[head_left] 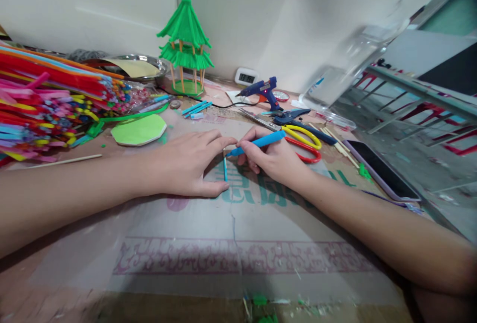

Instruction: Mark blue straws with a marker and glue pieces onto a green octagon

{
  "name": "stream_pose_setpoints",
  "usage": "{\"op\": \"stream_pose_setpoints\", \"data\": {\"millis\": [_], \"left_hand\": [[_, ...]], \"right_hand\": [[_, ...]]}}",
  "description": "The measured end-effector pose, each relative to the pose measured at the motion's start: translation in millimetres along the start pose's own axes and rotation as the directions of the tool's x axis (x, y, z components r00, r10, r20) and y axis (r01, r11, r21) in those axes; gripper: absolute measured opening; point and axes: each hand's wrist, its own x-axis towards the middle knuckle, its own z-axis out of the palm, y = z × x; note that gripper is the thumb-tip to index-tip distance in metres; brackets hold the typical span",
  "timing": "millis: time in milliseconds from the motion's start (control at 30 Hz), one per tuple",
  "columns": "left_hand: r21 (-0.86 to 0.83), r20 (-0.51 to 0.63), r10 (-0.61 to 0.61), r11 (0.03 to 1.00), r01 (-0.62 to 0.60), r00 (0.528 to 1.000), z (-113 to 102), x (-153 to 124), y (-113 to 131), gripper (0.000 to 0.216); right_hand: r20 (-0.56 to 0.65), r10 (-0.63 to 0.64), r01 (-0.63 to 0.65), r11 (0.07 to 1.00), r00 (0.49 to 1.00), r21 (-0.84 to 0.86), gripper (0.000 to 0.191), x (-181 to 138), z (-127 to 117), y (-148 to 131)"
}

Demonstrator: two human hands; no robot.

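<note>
Blue tints the stick (225, 170) the left hand (186, 160) pinches; the right hand (274, 160) holds a marker (265, 140).

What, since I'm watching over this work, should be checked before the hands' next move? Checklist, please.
1. Blue marker in the right hand's grip: ok.
2. Stick steadied by the left hand: ok.
3. Stick blue all over: not ok, a pale stretch shows.
4. Marker tip touching the stick: cannot tell, it is very close.
5. Glue gun away from both hands: ok, beyond them.
6. Glue gun cool: cannot tell, a red light shows.
</note>
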Motion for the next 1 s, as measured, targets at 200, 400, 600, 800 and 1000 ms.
{"op": "stream_pose_setpoints", "data": {"millis": [200, 400, 600, 800, 1000], "left_hand": [[0.015, -0.013, 0.011, 1.0, -0.011, 1.0, 1.1, -0.3, -0.7, 0.076], [0.014, 0.009, -0.006, 1.0, 0.006, 1.0, 0.8, 0.1, -0.1, 0.079], [0.014, 0.006, -0.003, 1.0, 0.003, 1.0, -0.7, -0.3, 1.6, 0.078], [0.04, 0.021, 0.001, 0.999, -0.002, 1.0, -1.0, 0.0, 1.7, 0.079], [0.055, 0.009, 0.003, 0.998, -0.004, 1.0, -0.8, -0.2, 2.1, 0.078]], "right_hand": [[0.057, 0.016, -0.015, 1.0, 0.998, -0.021, 0.023, -1.5, -2.4, -1.2], [0.061, 0.011, -0.01, 1.0, 0.998, -0.014, 0.022, -1.9, -1.6, -1.6], [0.061, 0.021, -0.021, 1.0, 0.998, 0.0, 0.021, -1.7, -1.1, -3.5], [0.139, 0.027, -0.03, 0.999, 0.99, 0.018, 0.02, -4.6, -2.2, -5.6], [0.046, -0.001, 0.001, 1.0, 0.999, 0.019, 0.021, -2.1, 0.1, -3.0]]}}
